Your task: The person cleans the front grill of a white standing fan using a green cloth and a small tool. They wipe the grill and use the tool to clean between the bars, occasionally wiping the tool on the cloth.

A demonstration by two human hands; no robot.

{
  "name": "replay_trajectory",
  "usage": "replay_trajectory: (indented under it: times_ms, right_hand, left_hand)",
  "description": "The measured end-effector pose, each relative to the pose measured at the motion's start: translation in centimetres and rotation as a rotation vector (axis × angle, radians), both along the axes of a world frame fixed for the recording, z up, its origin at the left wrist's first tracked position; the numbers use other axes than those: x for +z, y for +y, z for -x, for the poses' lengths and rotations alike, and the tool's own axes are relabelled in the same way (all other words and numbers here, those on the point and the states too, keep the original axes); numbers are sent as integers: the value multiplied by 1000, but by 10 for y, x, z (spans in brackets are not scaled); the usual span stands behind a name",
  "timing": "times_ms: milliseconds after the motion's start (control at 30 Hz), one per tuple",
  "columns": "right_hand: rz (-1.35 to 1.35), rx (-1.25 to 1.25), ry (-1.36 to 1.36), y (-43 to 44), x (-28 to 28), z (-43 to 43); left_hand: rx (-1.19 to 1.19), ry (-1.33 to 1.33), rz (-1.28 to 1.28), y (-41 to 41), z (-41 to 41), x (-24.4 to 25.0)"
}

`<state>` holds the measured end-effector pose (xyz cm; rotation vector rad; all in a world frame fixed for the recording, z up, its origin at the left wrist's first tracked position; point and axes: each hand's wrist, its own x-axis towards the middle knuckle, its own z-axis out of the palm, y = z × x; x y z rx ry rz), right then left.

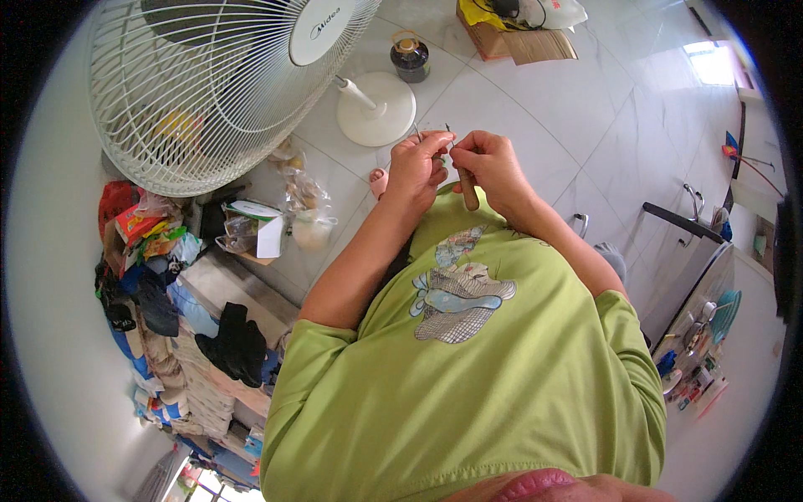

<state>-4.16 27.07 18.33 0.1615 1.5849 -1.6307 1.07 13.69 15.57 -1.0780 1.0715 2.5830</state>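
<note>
In front of my lime-green T-shirt (489,376), both hands are raised close together. My right hand (492,158) grips a slim hand tool with a brown, wood-like handle (467,187), possibly an awl. A thin dark metal shaft (448,128) rises beside its fingertips and appears to belong to that tool. My left hand (415,164) is closed, thumb against fingers, just left of the shaft. From its top sticks a thin metal piece (418,132), too small to identify. What else lies inside the left fingers is hidden.
A white Midea pedestal fan (323,28) stands at upper left on its round base (376,119). Nearby are a dark bottle (411,59) and a cardboard box (539,47). Clothes (235,345) pile up at left. A black-edged counter or table (684,223) is at right.
</note>
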Motion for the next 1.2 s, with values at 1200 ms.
replay_trajectory:
  times_ms: [1200]
  right_hand:
    - [-147, -112, 115, 0, -9, 11]
  left_hand:
    - [-32, -91, 134, -15, 22, -23]
